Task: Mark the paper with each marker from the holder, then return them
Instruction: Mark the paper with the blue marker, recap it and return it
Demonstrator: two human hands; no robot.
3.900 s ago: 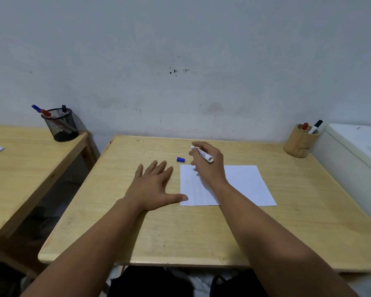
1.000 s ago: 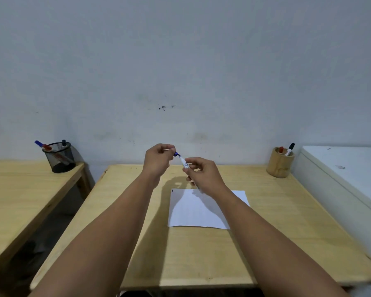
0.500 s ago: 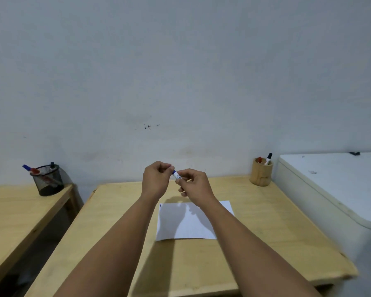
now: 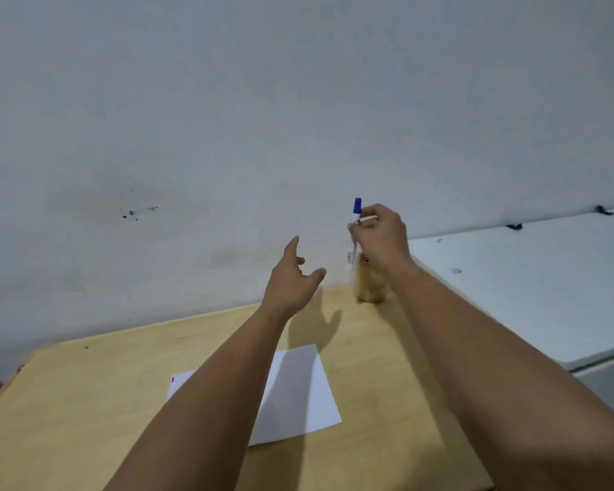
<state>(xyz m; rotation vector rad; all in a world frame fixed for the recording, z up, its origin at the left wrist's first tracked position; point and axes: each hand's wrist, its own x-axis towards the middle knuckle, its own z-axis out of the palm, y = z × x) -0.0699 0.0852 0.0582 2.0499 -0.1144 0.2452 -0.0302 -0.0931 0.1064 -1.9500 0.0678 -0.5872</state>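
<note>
My right hand (image 4: 381, 235) grips a white marker with a blue cap (image 4: 354, 231), held upright with the cap on top, its lower end just above the rim of the round wooden holder (image 4: 369, 287) at the table's far right corner. The hand hides most of the holder's mouth. My left hand (image 4: 293, 278) hovers open in the air left of the holder, fingers spread, holding nothing. The white paper (image 4: 295, 395) lies flat in the middle of the wooden table (image 4: 68, 402), partly under my left forearm, with a small blue mark near its left corner.
A white chest-like unit (image 4: 518, 288) stands against the table's right side, its lid higher than the tabletop. A grey wall runs right behind the table and the holder.
The cap is now on the marker. My right hand has carried it right and back to the holder, and my left hand has let go and opened. The view has swung right.
</note>
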